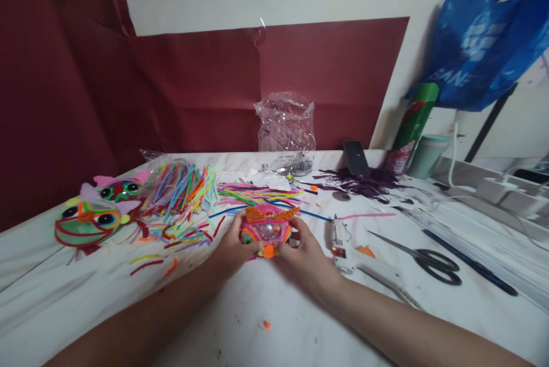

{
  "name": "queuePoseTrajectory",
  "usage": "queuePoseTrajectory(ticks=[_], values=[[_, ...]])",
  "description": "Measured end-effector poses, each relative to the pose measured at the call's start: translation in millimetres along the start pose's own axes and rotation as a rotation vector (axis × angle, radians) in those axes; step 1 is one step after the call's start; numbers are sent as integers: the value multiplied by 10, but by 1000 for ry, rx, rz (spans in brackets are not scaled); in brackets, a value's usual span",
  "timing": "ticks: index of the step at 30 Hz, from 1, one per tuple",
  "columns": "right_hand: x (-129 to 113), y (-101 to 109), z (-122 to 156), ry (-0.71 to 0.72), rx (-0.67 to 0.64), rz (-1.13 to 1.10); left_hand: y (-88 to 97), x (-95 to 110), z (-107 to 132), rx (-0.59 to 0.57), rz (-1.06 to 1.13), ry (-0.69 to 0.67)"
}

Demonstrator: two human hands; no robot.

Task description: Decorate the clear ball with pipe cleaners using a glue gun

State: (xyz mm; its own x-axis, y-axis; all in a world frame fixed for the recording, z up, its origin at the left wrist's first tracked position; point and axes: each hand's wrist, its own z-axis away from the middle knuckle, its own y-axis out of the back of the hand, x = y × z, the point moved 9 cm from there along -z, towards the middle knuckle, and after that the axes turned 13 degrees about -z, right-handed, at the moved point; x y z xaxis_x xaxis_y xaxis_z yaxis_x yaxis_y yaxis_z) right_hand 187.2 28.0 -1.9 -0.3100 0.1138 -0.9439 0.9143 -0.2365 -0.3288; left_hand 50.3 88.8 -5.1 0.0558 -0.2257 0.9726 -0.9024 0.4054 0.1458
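Pink and orange pipe-cleaner owl figure point(266, 231) is sitting upright at the middle of the white counter point(257, 310), its face turning toward the camera, its two orange ears pointing up and outward, its long axis running left to right. Both forearms are reaching forward and converging on it. Left hand point(231, 247) is gripping its left side, fingers curling around it; right hand point(305, 252) is gripping its right side. A glue gun point(343, 241) is lying just beside the right hand, scissors point(424, 258) farther right.
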Motion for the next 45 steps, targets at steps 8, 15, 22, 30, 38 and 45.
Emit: queuePoseTrajectory(ticks=[8, 15, 22, 30, 38, 45], values=[[13, 41, 25, -12, -19, -44, 74, -46, -6, -52, 74, 96], [-36, 21, 26, 20, -62, -63, 62, -21, -4, -88, 111, 123], [-56, 37, 43, 5, -36, -51, 55, 23, -7, -94, 129, 103], [-4, 35, 21, 9, -59, -36, 49, 55, 21, -76, 95, 96], [-20, 55, 17, 21, -42, -19, 77, 13, -7, -68, 86, 107], [-41, 33, 11, 35, -58, 5, 65, -23, -31, -138, 114, 81]])
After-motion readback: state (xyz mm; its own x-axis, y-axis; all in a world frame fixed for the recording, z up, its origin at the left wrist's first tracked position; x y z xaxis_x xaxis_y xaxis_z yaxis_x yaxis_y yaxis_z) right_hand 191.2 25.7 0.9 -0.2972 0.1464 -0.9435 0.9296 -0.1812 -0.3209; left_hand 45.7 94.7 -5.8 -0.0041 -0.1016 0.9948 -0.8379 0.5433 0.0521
